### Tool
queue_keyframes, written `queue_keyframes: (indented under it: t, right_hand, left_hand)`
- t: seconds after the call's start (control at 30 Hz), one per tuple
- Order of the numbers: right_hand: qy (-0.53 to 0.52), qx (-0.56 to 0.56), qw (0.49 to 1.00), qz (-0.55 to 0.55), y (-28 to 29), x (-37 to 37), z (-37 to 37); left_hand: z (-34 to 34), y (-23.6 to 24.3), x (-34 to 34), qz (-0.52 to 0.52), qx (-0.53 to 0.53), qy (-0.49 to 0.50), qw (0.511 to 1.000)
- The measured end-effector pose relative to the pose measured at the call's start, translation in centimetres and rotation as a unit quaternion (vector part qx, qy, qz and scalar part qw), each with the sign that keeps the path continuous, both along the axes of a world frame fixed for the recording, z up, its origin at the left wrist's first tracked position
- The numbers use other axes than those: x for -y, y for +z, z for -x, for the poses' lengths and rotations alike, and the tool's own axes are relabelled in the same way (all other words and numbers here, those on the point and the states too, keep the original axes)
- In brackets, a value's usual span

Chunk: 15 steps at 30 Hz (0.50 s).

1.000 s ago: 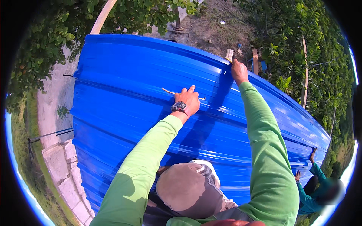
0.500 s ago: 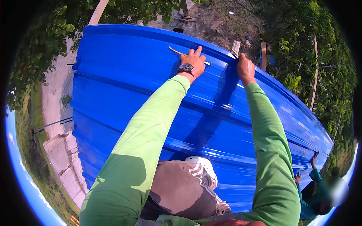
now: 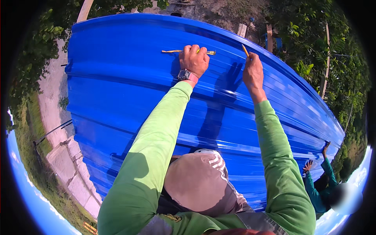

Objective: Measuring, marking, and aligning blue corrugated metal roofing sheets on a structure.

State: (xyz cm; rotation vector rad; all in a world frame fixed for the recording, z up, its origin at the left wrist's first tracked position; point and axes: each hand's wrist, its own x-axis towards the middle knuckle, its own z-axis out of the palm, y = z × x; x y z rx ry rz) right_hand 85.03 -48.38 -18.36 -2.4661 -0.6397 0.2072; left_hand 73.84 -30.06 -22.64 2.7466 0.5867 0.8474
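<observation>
Grips with the left hand [image 3: 194, 62], fingers folded over, a thin yellowish strip [image 3: 171, 51], similar to a piece of measuring tape, with both ends coming out at the sides of the fist. Bears some small marks near the right end, too fine for reading. Pinches with the right hand [image 3: 253, 72] a yellow-orange pencil [image 3: 245, 51], pointed away and a little to the left, near the far edge of the blue metal sheet [image 3: 117, 51]. Cannot tell about contact between pencil tip and sheet. Below both hands, long raised ribs across the sheet, and on it, just left of the right hand, a dark shadow.

On the left wrist, a dark watch [image 3: 184, 74] with reddish band; display too small for reading. On both arms, light-green sleeves [image 3: 156, 121]. Low on the green clothing, a small dark and yellow emblem [image 3: 172, 217], not legible. Between the forearms, a bent knee in grey-brown trousers [image 3: 196, 184] with white stripes.

Farther right, on the same sheet, the two hands of a co-worker [image 3: 308, 166], in teal sleeves. Beyond the far edge, a short wooden piece [image 3: 241, 30] and green bushes [image 3: 305, 39]. At left, pale blocks [image 3: 62, 160]; at the lower-left rim, orange marks [image 3: 90, 227], perhaps writing, unreadable.
</observation>
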Motion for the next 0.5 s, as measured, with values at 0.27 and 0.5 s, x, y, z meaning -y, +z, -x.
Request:
queue_keyframes:
  t: [0.27,0.5]
  right_hand:
    - [0.037,0.048,0.997,0.044,-4.8,3.1,8.9]
    - [0.019,0.056,0.997,0.038,-5.2,3.4,9.1]
  left_hand:
    - [-0.4,2.5,-0.5,0.036,-0.015,-0.046,0.998]
    - [12.8,6.1,8.0,0.160,-0.313,-0.114,0.929]
